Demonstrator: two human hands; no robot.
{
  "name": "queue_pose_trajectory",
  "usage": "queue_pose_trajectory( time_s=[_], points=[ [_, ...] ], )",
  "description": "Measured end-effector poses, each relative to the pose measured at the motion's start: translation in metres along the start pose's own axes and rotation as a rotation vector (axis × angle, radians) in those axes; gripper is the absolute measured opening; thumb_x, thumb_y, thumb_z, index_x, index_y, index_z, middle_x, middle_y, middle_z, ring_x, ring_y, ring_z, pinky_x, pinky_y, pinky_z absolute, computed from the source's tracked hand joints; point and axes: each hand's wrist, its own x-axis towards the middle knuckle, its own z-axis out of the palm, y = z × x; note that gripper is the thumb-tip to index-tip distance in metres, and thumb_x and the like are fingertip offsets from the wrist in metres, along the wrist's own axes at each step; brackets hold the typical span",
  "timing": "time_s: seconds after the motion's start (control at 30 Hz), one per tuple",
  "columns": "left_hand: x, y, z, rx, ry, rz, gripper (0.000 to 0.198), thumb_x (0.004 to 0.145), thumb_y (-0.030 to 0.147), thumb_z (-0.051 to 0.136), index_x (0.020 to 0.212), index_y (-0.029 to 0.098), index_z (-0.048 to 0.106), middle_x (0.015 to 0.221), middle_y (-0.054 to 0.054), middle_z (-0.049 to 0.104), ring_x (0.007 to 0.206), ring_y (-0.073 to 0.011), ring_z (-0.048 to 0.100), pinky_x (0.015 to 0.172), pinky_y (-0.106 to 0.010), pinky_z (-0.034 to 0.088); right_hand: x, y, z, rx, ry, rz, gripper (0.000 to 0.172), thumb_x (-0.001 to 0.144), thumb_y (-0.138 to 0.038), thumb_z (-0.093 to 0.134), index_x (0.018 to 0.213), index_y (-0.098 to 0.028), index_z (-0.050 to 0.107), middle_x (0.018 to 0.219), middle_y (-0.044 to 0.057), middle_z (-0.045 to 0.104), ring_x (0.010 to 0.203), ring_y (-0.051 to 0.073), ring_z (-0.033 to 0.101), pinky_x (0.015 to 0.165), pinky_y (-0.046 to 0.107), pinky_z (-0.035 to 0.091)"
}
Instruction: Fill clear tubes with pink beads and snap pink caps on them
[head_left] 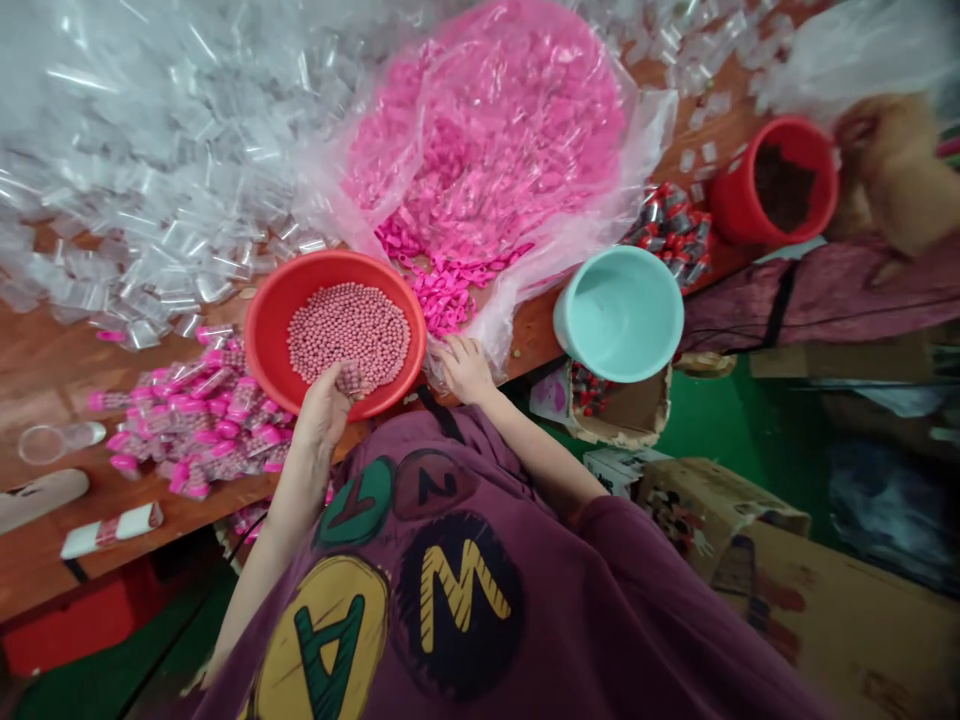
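Note:
A red bowl (259, 320) filled with small pink beads (352, 325) stands at the table's front edge. Over its near rim, my left hand (321, 408) is closed on a small clear plastic container (349, 378) with pink beads in it. Just right of the bowl, my right hand (469, 372) reaches with fingers stretched out to the near edge of a clear plastic bag (517, 300). Bright pink plastic caps (450, 290) spill from this bag beside my fingertips. I see nothing held in that hand.
Many clear containers (150, 190) cover the back left. Filled pink-capped containers (202, 415) are heaped left of the bowl. A pale blue tub (622, 315) stands right, near red-capped containers (675, 235). Another person's hand (896, 170) is beside a red bucket (724, 200). Cardboard boxes (847, 600) stand below.

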Motion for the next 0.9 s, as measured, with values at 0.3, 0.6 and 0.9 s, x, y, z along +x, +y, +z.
queue_pose_trajectory(
  time_s=[0.3,0.6,0.9],
  points=[
    [-0.002,-0.004,0.008,0.009,-0.134,0.047,0.051,0.073,0.062,0.094,0.095,0.018,0.080,0.087,-0.005,0.078,0.071,-0.0152,0.071,0.062,-0.026,0.056,0.119,0.038,0.002,0.291,0.231,0.587,0.032,0.099,-0.015,0.050,0.126,-0.004,0.064,0.132,0.031,0.068,0.129,0.035,0.062,0.120,0.054,0.047],
    [-0.004,-0.007,0.024,0.043,-0.108,0.032,0.053,0.061,0.044,0.104,0.096,0.014,0.078,0.083,-0.001,0.075,0.071,-0.0122,0.071,0.062,-0.022,0.053,0.087,0.000,-0.021,0.518,0.455,0.562,0.010,0.091,-0.025,0.059,0.099,-0.022,0.054,0.097,0.005,0.069,0.089,0.019,0.064,0.092,0.036,0.056],
    [-0.004,-0.006,0.060,0.033,-0.167,0.084,0.056,0.051,0.037,0.108,0.090,0.015,0.074,0.081,-0.002,0.077,0.068,-0.0125,0.070,0.063,-0.022,0.054,0.013,-0.075,-0.015,0.758,0.242,-0.013,0.010,0.094,-0.028,0.063,0.104,-0.025,0.064,0.099,0.003,0.073,0.092,0.019,0.072,0.086,0.034,0.060]
  ],
)
